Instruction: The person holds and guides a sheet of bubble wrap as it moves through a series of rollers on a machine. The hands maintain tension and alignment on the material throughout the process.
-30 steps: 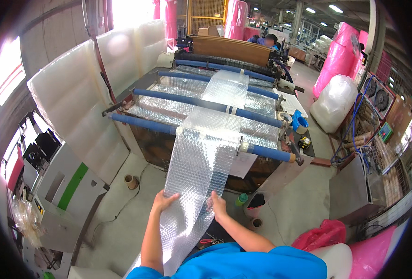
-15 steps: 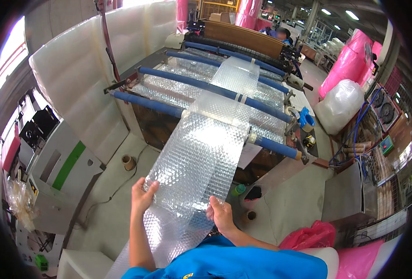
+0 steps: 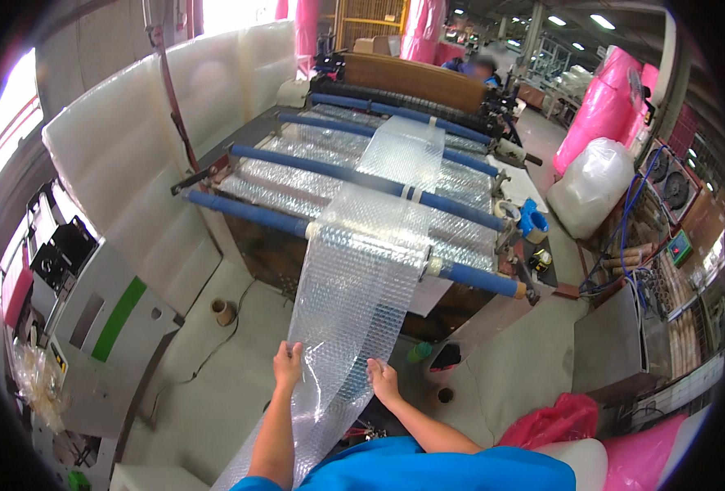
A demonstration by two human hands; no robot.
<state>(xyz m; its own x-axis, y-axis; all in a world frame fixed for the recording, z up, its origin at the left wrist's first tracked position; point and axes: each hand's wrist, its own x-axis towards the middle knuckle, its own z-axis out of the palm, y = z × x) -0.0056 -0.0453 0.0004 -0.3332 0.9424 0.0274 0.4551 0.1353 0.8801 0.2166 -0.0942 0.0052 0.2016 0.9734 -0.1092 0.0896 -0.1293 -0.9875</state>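
A long strip of clear bubble wrap [image 3: 362,282] runs from the machine over its front blue roller [image 3: 252,209] and down toward me. My left hand [image 3: 288,366] is closed on the strip's left edge, thumb on top. Across from it, my right hand [image 3: 383,380] pinches the right edge. Between my hands the film sags slightly and creases. Its lower end passes beside my left forearm and drops out of view at the bottom.
Several blue rollers cross the machine. On its right side lie tape rolls [image 3: 534,222] and a tape measure [image 3: 540,260]. Cardboard cores [image 3: 222,311] stand on the floor. A grey-white machine [image 3: 117,327] is at left, pink plastic [image 3: 554,421] at lower right. A person works far behind.
Both hands have moved slightly down, and the left has shifted right, bringing them closer together. The bubble wrap between them looks narrower and more creased.
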